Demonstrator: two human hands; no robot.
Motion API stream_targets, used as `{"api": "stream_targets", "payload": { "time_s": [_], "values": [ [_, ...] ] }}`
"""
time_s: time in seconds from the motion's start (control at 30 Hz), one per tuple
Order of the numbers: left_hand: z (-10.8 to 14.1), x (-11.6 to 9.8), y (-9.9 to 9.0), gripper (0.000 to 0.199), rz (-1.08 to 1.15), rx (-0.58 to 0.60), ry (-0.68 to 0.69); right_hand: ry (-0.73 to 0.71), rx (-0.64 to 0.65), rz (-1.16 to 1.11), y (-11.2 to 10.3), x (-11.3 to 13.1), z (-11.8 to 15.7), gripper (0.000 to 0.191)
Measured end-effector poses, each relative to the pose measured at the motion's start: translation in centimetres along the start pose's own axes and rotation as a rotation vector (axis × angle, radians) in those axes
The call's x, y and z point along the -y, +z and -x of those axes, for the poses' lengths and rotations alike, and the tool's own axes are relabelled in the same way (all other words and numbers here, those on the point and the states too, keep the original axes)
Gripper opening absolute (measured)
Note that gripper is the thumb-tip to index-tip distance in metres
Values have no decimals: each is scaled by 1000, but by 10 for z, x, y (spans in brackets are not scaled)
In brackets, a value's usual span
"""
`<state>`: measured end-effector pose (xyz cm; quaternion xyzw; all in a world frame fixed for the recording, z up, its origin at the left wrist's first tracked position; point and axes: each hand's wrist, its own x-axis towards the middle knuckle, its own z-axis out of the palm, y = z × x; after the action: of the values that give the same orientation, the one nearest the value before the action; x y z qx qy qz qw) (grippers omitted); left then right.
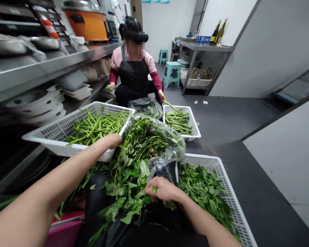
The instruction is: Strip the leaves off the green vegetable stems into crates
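A heap of long-stemmed leafy greens spills from a clear plastic bag toward my lap. My left hand reaches to the near right corner of the left white basket, beside the greens; its fingers are hidden. That basket holds trimmed green stems. Over the right side of the heap, my right hand is closed, with a small bit of green leaf showing at its fingers. Loose leaves fill the right white basket beside it.
A co-worker crouches opposite, holding a green stalk over a small white basket of thicker green stalks. Along the left runs a steel shelf with pans and dishes. Teal stools and a steel table stand behind.
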<state>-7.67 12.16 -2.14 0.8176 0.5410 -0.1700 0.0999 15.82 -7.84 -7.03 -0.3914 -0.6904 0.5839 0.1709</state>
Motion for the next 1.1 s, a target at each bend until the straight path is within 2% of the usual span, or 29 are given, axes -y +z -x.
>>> {"api": "stream_targets", "payload": {
  "time_s": [0.1,0.17,0.23,0.3,0.37,0.4,0.53,0.57,0.6,0.63,0.7,0.77,0.83,0.93,1.0,1.1],
  "values": [
    [16,-3,-16,13,4,-50,-58,-104,-121,-43,5,5,-4,25],
    [28,-9,-30,20,39,-108,-55,-130,-219,-116,5,8,-8,35],
    [41,-20,-44,30,245,-159,-25,-91,-312,-289,1,11,-14,27],
    [55,-34,-50,34,628,-168,38,-77,-446,-464,-7,15,-20,20],
    [67,-50,-47,34,1015,-146,112,-125,-601,-532,-18,20,-24,18],
    [72,-57,-42,33,1139,-137,137,-166,-681,-532,-25,24,-24,17],
    [84,-74,-24,29,1372,-157,112,-316,-1076,-388,-55,37,-16,16],
    [85,-76,-21,30,1396,-158,101,-331,-1130,-321,-60,41,-13,17],
    [87,-77,-19,30,1414,-152,96,-333,-1121,-247,-64,44,-11,17],
    [88,-78,-19,31,1427,-136,97,-321,-1038,-181,-66,47,-10,18],
    [91,-82,-18,33,1454,-85,110,-258,-747,-131,-63,53,-13,20],
    [93,-88,-17,32,1503,-58,136,-182,-497,-219,-54,56,-21,25],
    [95,-94,-14,31,1558,-76,168,-124,-394,-363,-44,57,-31,31],
    [97,-99,-7,30,1605,-123,186,-90,-398,-513,-33,53,-43,33],
    [97,-101,-2,31,1635,-146,159,-103,-442,-517,-30,51,-46,31],
    [95,-106,7,26,1767,-163,18,-210,-608,-282,-27,48,-45,21]
  ]
}}
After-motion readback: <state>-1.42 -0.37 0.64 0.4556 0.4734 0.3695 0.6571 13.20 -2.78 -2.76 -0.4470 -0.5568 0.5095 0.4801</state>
